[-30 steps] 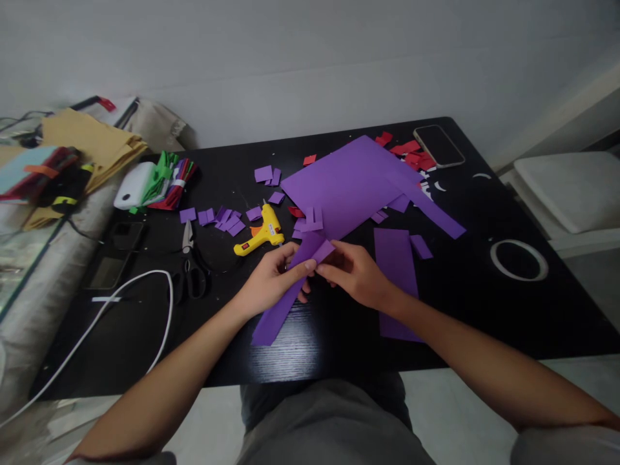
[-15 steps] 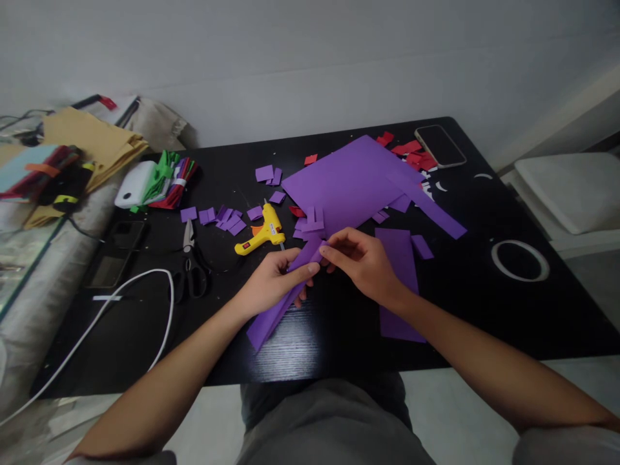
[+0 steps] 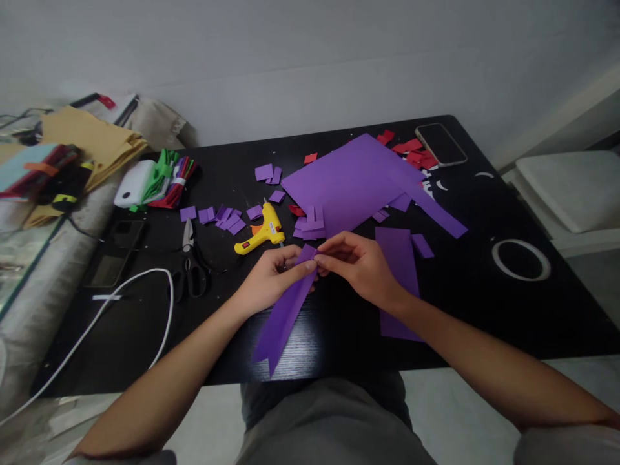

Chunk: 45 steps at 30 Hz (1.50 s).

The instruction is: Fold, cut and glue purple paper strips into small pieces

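Between my hands is a long purple paper strip (image 3: 285,316), creased lengthwise, its lower end hanging toward the table's front edge. My left hand (image 3: 272,278) is closed on it, thumb on top near the upper end. My right hand (image 3: 351,261) pinches the strip's upper right edge with thumb and fingertips. Just beyond the left hand lies a yellow glue gun (image 3: 264,231). Small folded purple paper pieces (image 3: 310,223) sit behind the hands, beside a large purple sheet (image 3: 351,181). Right of my right hand, a purple rectangle of paper (image 3: 397,265) lies partly under my forearm.
Black-handled scissors (image 3: 190,265) and a white cable (image 3: 167,310) are at left. Bundled pipe cleaners (image 3: 169,181) lie behind them. A phone (image 3: 440,145) rests at the back right by red paper scraps (image 3: 414,155). A white ring (image 3: 520,259) is on the right.
The purple strip has turned, so its lower end swings right and forward and its fold opens wider. Both hands have shifted slightly, still gripping its upper end.
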Motion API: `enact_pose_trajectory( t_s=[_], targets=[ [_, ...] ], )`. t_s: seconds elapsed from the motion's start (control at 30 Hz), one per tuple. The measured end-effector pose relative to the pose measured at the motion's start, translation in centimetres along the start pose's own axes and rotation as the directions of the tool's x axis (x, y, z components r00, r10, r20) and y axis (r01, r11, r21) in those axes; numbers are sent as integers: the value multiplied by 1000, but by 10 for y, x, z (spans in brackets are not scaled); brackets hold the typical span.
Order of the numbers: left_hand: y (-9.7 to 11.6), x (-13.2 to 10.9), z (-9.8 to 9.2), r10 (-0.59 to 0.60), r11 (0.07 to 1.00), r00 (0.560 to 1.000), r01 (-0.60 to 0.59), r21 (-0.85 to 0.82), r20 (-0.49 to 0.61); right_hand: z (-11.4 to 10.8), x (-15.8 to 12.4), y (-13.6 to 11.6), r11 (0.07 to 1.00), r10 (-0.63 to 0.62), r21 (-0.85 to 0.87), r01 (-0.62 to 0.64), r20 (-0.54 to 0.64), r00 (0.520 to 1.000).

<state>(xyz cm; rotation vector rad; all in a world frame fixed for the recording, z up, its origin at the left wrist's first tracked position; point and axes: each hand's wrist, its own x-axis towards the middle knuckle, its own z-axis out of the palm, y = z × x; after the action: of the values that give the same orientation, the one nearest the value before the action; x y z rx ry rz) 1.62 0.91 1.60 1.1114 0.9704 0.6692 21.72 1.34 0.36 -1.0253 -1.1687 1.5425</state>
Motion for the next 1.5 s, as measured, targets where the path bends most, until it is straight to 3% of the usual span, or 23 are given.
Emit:
enact_pose_trajectory(
  t_s=[0.73, 1.1, 1.5],
  targets=[
    [2, 0, -1, 46, 999, 997, -47, -18, -60, -1, -2, 0, 999, -49, -17, 49, 43, 998],
    [6, -1, 0, 61, 998, 995, -62, -9, -76, -1, -5, 0, 989, -91, -116, 94, 31, 995],
    [6, -1, -3, 167, 977, 981, -152, 152, -95, -3, -6, -2, 975, -142, -164, 149, 51, 989]
  ],
)
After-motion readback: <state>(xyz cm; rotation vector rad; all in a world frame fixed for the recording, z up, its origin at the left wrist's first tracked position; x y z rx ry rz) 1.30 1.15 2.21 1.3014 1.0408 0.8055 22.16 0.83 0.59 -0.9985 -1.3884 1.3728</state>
